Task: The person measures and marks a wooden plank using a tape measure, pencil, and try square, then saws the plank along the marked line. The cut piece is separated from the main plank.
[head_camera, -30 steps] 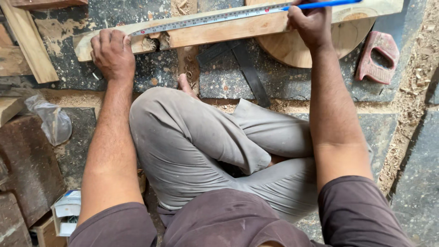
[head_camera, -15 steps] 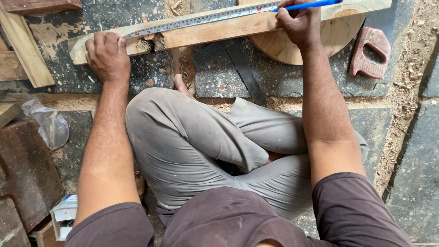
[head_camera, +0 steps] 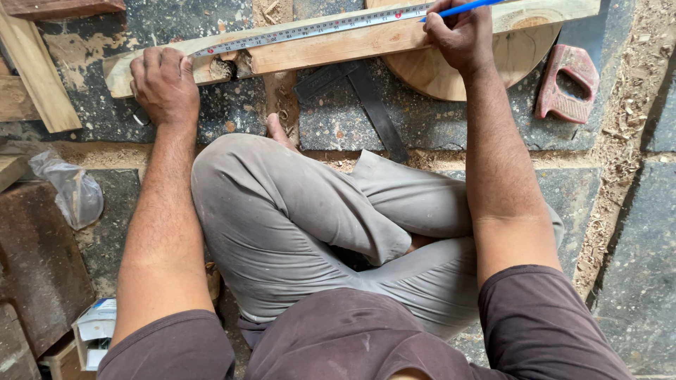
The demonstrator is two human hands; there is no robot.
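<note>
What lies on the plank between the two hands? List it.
In the head view, a steel measuring tape runs along the wooden plank from left hand to right hand, past a knotty notch.

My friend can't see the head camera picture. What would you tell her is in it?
A person sits cross-legged on a stone floor, left hand pressing a tape measure onto a wooden plank, while the right hand holds a blue pencil to it. A red saw handle lies nearby.

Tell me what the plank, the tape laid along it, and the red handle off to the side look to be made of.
Plank: bare, unfinished wood, pale with grain and a rough knot hole. Tape: probably thin steel, a flat silvery band with printed marks. Red handle: red, worn and dusty, with a grip opening; painted wood or plastic, I cannot tell which.
</note>
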